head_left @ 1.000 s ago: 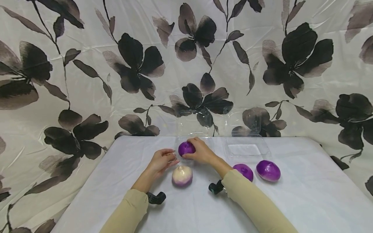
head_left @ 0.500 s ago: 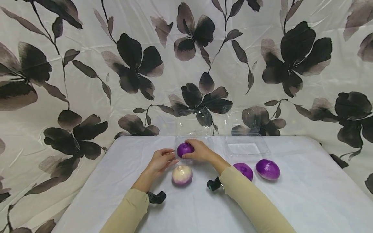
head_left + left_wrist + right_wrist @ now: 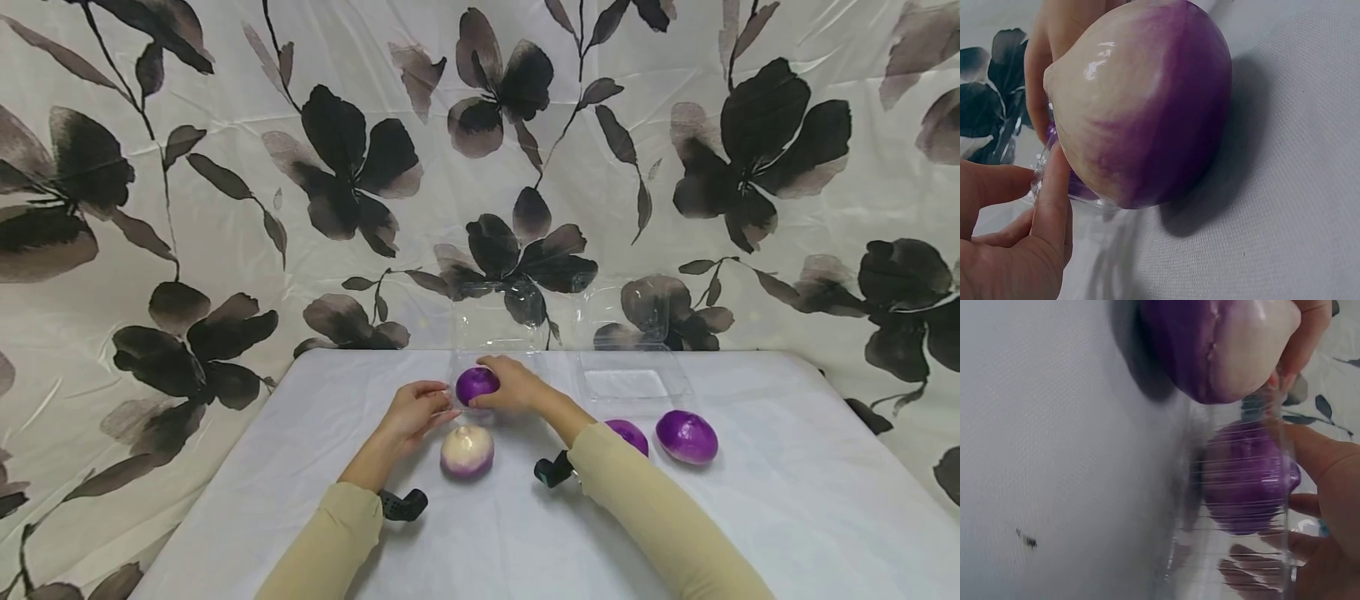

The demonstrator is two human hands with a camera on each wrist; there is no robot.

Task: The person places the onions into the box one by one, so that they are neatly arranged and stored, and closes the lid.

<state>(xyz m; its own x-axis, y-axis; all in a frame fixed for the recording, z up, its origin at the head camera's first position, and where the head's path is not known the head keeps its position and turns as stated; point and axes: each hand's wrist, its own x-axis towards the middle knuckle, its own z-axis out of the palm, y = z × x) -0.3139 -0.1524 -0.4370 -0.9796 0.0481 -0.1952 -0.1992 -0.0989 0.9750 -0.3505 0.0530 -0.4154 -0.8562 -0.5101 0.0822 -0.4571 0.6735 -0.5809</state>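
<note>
At the table's far middle, in a clear plastic container, sits a purple onion; right hand curled round it, gripping. Its long axis seems to run roughly left-right; which end leads cannot be told. Left hand rests fingers against the container's near-left edge, holding nothing. Pale onion lies just before the container. Right wrist view shows the ribbed clear wall over the purple onion, unseen from the head. Left wrist view fills with the pale onion.
</note>
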